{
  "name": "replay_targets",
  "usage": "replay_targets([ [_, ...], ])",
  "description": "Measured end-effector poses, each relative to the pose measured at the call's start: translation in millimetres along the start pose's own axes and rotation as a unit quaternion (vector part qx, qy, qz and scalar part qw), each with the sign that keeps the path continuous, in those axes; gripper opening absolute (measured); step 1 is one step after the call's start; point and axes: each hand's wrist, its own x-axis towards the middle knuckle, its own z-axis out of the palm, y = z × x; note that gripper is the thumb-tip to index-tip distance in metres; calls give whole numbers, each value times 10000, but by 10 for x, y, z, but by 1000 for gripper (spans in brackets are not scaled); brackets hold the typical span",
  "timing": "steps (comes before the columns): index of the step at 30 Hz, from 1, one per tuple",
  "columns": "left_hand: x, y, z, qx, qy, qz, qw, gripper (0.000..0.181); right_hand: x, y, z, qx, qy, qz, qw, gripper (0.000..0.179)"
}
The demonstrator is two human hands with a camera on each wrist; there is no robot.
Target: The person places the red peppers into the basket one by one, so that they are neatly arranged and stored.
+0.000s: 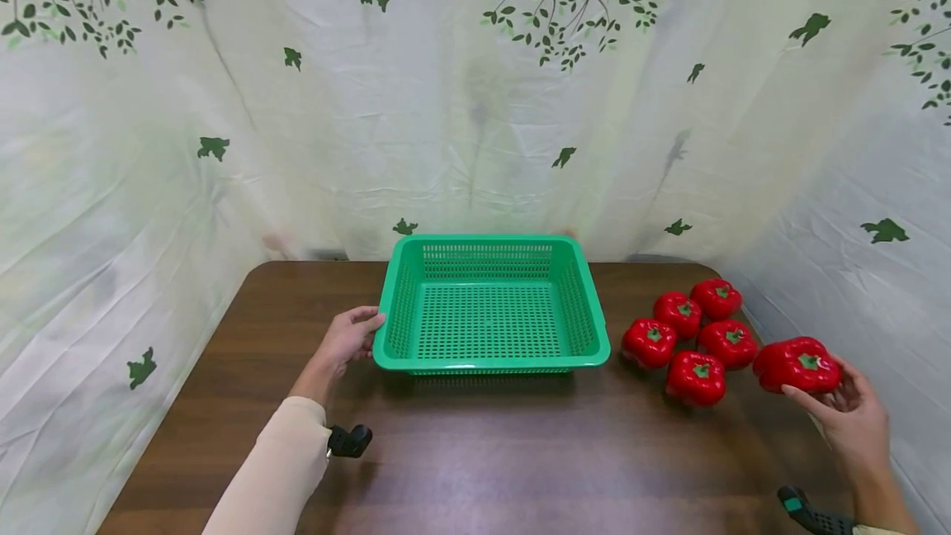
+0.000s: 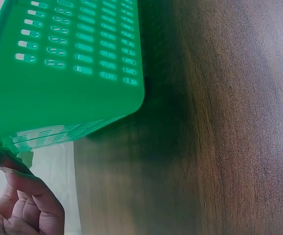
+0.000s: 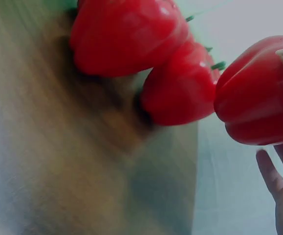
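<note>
A green plastic basket (image 1: 490,366) with slotted walls stands on the table, and nothing lies inside it. My left hand (image 1: 349,338) pinches its rim at the left side; in the left wrist view the thumb and fingers (image 2: 33,188) meet at the rim's corner. At the table's right edge, my right hand (image 1: 854,419) holds a red bell pepper (image 1: 791,363) raised, its green stem facing me. The right wrist view shows that pepper (image 3: 258,98) with a thumb on one side and fingers on the other. Several more red bell peppers (image 1: 696,378) sit grouped just left of it.
The dark brown wooden table (image 1: 520,461) ends close behind the basket. A pale curtain (image 1: 475,130) printed with leaves hangs around its back and sides. Each wrist carries a black device, such as the strapped one (image 1: 349,441) on the left.
</note>
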Motion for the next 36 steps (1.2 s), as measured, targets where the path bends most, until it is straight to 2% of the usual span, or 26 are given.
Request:
replay_targets([
  [2, -4, -3, -9, 1, 29, -6, 10000, 49, 26, -60, 32, -193, -121, -120, 9997, 78],
  [6, -16, 0, -26, 19, 72, -21, 10000, 49, 85, -197, 126, -101, -454, -402, 9981, 76],
  [10, -28, 10, -27, 59, 64, -62, 9999, 50, 131, -293, 224, -291, -707, -634, 9951, 75],
  [15, -38, 25, -29, 213, 76, -104, 9997, 51, 204, -395, 354, -934, -915, -1008, 9863, 73],
  [18, -35, 28, -27, 275, 56, -109, 9995, 51, 256, -463, 443, -1387, -1006, -1216, 9777, 73],
  [23, -25, 16, -15, 296, 5, -148, 9995, 52, 337, -559, 600, -1596, -1212, -1332, 9706, 75],
  [30, -12, 24, 11, 283, 24, -133, 9995, 50, 396, -664, 840, -1556, -1464, -1285, 9684, 75],
  [36, -6, 18, 8, 272, 25, -127, 9995, 50, 426, -757, 1075, -1681, -1487, -1341, 9652, 78],
])
